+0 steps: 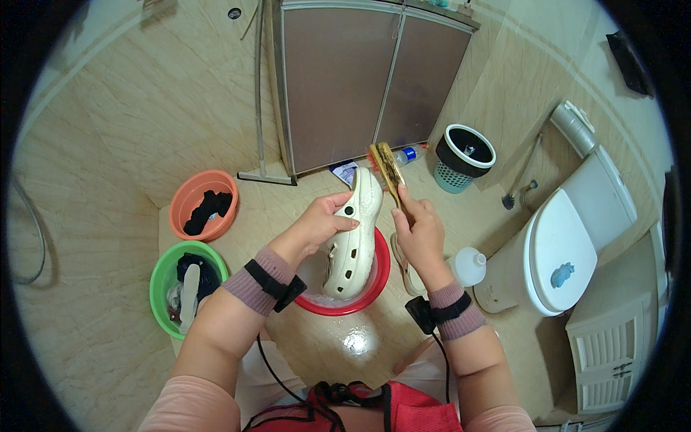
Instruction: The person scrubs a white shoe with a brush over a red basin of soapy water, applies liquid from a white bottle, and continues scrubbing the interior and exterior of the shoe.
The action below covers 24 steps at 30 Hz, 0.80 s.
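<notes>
My left hand [322,222] is closed around a white clog [363,234] with small dark holes in its upper. The clog is tilted, its lower end over the red basin [382,270]. My right hand [423,234] grips a wooden scrub brush [389,167] by its handle, and reddish bristles show at the head's left edge. A narrow gap separates brush and clog. Whitish liquid lies in the basin, largely hidden by the clog. Beside the basin, partly behind my right hand, is another pale shoe [412,279] on the floor.
Left stand an orange basin [177,209] with dark cloth and a green basin [160,299] holding dark items and a white strip. Farther back are a squeegee [260,129], cabinet [335,79], plastic bottle [409,155] and bin [452,178]. A white jug [468,266] and toilet [565,237] stand right.
</notes>
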{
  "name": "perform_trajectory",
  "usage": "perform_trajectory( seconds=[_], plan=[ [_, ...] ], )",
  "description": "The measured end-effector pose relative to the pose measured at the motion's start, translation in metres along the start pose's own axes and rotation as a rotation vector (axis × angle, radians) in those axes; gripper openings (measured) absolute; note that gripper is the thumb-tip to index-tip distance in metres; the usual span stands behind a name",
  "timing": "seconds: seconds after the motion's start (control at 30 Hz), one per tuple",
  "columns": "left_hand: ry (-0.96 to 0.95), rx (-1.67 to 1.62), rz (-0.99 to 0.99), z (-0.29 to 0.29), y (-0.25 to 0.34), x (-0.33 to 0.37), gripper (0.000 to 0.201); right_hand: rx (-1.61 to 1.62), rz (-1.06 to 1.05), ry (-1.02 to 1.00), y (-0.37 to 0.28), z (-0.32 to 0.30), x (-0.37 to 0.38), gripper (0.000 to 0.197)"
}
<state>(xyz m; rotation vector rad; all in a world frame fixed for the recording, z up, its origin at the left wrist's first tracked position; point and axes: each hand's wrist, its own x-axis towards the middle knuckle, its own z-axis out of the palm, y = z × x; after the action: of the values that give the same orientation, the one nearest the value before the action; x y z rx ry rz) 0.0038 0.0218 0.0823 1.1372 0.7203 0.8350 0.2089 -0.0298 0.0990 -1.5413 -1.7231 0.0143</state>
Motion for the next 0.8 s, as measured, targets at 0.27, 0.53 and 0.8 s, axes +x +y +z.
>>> perform_trajectory(
  seconds=[0.27, 0.53, 0.8],
  plan=[
    [0.107, 0.075, 0.029, 0.007, -0.005, -0.001, 0.045, -0.082, -0.106, -0.092, -0.028, 0.009, -0.02, 0.047],
    [0.262, 0.219, 0.091, -0.003, -0.003, 0.004, 0.04, -0.143, -0.158, -0.235, -0.045, 0.01, -0.043, 0.057],
    [0.314, 0.195, 0.09, 0.001, 0.001, 0.0, 0.041, -0.171, -0.178, -0.213, -0.039, 0.014, -0.05, 0.056]
  ],
)
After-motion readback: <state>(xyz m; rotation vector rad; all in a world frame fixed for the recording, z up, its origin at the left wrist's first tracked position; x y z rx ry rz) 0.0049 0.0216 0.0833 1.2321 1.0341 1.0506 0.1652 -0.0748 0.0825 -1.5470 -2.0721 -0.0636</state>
